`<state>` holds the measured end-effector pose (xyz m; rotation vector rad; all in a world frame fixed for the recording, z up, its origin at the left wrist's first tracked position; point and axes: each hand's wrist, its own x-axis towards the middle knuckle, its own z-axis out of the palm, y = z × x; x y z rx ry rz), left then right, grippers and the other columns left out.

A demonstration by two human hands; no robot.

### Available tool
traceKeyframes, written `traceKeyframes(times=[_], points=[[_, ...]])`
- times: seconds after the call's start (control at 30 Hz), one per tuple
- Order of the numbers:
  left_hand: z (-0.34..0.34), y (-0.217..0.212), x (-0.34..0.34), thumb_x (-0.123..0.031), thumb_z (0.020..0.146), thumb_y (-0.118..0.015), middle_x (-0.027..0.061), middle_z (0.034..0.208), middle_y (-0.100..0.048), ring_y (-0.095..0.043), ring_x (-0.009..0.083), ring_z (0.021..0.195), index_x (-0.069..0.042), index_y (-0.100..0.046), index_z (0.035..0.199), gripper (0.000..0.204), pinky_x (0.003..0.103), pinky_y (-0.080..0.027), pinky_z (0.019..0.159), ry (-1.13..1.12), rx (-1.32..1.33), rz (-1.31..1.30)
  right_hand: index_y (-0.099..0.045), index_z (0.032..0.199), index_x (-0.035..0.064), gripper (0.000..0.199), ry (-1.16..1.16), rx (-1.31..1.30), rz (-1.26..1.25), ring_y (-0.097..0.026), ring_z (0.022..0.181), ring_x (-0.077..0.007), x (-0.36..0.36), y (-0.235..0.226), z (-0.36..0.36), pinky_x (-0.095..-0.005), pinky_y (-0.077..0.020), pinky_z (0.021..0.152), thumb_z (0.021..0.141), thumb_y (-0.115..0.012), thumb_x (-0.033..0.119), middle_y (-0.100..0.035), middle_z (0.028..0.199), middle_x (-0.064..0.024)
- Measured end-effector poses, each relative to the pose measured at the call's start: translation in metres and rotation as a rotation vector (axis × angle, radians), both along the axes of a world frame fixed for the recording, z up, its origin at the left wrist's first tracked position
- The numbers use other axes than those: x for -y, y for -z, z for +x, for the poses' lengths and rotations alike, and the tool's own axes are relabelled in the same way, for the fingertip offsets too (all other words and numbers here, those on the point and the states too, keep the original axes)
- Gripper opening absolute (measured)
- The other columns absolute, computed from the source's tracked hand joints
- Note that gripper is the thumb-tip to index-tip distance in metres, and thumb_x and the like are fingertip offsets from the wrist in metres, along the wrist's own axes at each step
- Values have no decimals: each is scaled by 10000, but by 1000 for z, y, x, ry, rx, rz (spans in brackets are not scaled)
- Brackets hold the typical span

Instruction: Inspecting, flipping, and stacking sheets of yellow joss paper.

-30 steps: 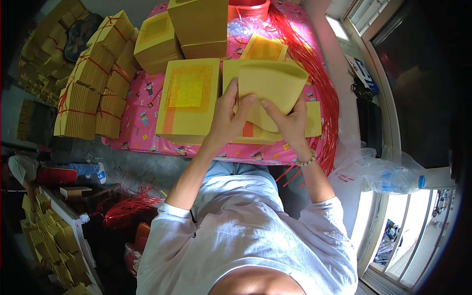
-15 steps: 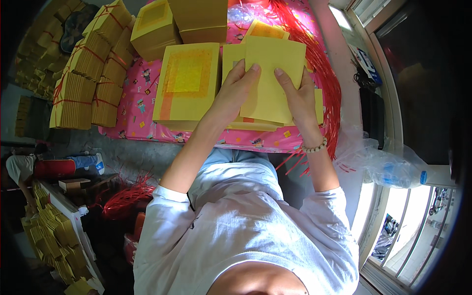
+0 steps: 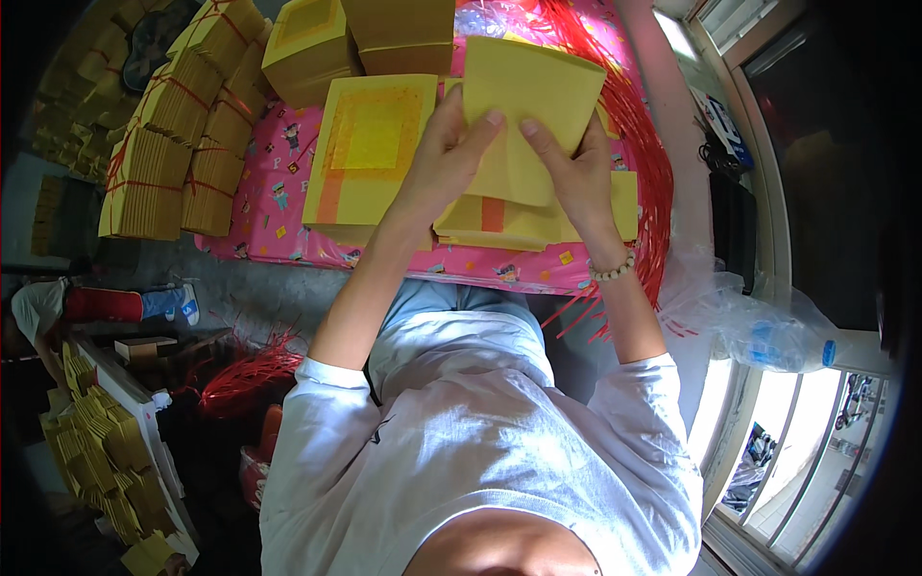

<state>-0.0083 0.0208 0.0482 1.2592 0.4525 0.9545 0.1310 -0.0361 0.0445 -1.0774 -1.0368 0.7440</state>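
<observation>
Between my two hands a wad of plain yellow paper sheets (image 3: 533, 82) is raised and tilted, its far edge bowed. My left hand (image 3: 453, 149) grips its left side with the thumb on top. The right hand (image 3: 573, 173), below a beaded bracelet, holds the right side the same way, thumb pressed on the paper. Fingers beneath are hidden. Under the wad lies a lower pile of yellow paper (image 3: 523, 230) with a red-orange strip. Left of it stands a thick stack of yellow paper (image 3: 384, 178) bearing a gold foil square with an orange border.
A pink printed cloth (image 3: 279, 206) covers the table. Red-tied paper bundles (image 3: 144, 182) stand at left, more stacks (image 3: 403, 38) behind. Red plastic strands (image 3: 648, 192) run along the right edge, near a plastic bag (image 3: 759, 326). At lower left a person (image 3: 43, 307) reaches toward piled yellow paper (image 3: 106, 451).
The sheets have risen and tilted, their near edge pulling back from the table's edge and uncovering the red-orange strip below. Both hands keep their hold; my thumbs are slightly closer together.
</observation>
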Motion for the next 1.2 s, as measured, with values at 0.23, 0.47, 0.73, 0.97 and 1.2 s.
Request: traceKeyframes(times=[0.23,0.47,0.73,0.97,1.2], points=[[-60,11,-13,-37,933,-478,55,1160,-542,-509,101,1055,-14,-415,1260,334,244,-423,887,-218,44,256,-474,1223,-8,545,-338,74,10,-580,996,-133,-28,2,-36,-278,-488,850,767,-746,115,-605,1098,-88],[-115,41,-16,-51,944,-468,74,1233,-512,-492,128,1124,-20,-361,1328,400,261,-396,940,-410,61,174,-538,1180,-8,494,-515,390,-34,-594,954,-135,-57,1,-77,-291,-488,834,774,-747,183,-633,1061,-64],[-121,59,-26,-84,965,-435,92,1275,-476,-454,148,1164,-13,-313,1360,419,275,-367,967,-402,-40,335,-591,1107,-20,485,-507,437,-65,-630,835,-179,-73,27,-72,-304,-496,780,751,-739,275,-669,972,-121],[-120,62,-24,-93,966,-437,94,1274,-475,-451,152,1164,-14,-305,1361,424,279,-363,972,-433,-39,348,-613,1069,-18,431,-534,461,-159,-623,798,-145,-75,31,-71,-276,-501,733,761,-746,253,-670,925,-83],[-112,33,-31,-88,956,-452,77,1230,-517,-491,138,1120,-10,-374,1311,372,272,-393,941,-438,-61,215,-606,1072,-18,419,-456,596,-109,-614,795,-98,-85,16,-66,-248,-503,699,785,-736,259,-659,921,-49]])
